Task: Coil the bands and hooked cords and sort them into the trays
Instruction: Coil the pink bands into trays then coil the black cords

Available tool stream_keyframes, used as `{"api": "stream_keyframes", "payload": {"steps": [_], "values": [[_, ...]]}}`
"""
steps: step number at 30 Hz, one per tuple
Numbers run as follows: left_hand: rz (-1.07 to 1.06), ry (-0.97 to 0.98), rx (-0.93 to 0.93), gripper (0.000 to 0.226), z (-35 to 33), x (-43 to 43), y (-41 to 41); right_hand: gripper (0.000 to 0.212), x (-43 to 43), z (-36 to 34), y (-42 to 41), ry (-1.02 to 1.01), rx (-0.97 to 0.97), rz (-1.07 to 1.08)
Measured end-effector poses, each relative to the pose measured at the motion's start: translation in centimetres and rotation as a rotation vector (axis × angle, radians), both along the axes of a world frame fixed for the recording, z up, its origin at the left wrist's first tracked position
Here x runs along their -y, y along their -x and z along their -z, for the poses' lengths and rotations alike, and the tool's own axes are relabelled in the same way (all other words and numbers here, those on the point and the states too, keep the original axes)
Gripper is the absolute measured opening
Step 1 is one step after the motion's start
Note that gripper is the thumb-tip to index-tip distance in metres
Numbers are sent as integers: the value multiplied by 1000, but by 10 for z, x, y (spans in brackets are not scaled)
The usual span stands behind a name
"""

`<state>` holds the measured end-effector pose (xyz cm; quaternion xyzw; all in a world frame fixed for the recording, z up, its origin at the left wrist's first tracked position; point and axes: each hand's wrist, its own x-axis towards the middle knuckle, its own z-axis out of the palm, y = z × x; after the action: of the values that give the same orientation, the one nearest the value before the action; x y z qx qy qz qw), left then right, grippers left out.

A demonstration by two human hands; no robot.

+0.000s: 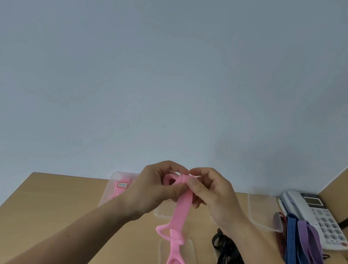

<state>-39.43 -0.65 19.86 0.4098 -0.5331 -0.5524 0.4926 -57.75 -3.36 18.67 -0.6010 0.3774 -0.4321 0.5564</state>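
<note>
A pink band (180, 208) hangs from both hands above the wooden table (57, 206). My left hand (153, 190) grips its upper looped end, and my right hand (211, 195) pinches the rolled top of the same band between thumb and fingers. The band's lower loops dangle down over a clear tray (189, 253) near the front edge. Behind my left hand stands a clear tray (113, 187) with a pink band inside. Another clear tray (265, 211) stands at the right.
A pile of black cords (229, 261) lies right of the hanging band. Blue striped, purple and red bands (303, 254) lie at the far right. A white desk phone (317, 218) sits at the back right, against a wall corner.
</note>
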Motion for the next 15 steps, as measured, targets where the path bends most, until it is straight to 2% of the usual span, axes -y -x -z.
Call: {"api": "stream_keyframes", "payload": {"steps": [3, 6, 9, 11, 15], "values": [[-10, 45, -3, 20, 3, 0, 2, 26, 2, 0, 1, 2, -4, 6], [28, 57, 18, 28, 4, -1, 2, 19, 3, -2, 3, 34, 16, -11], [13, -11, 110, 40, 2, -2, 3, 24, 1, -4, 4, 73, 42, -16], [28, -52, 139, 38, -1, -1, 2, 28, 0, -4, 4, 87, 17, -5], [104, -137, 44, 33, -5, -2, -1, 30, -4, -4, 5, 128, -53, -2]]}}
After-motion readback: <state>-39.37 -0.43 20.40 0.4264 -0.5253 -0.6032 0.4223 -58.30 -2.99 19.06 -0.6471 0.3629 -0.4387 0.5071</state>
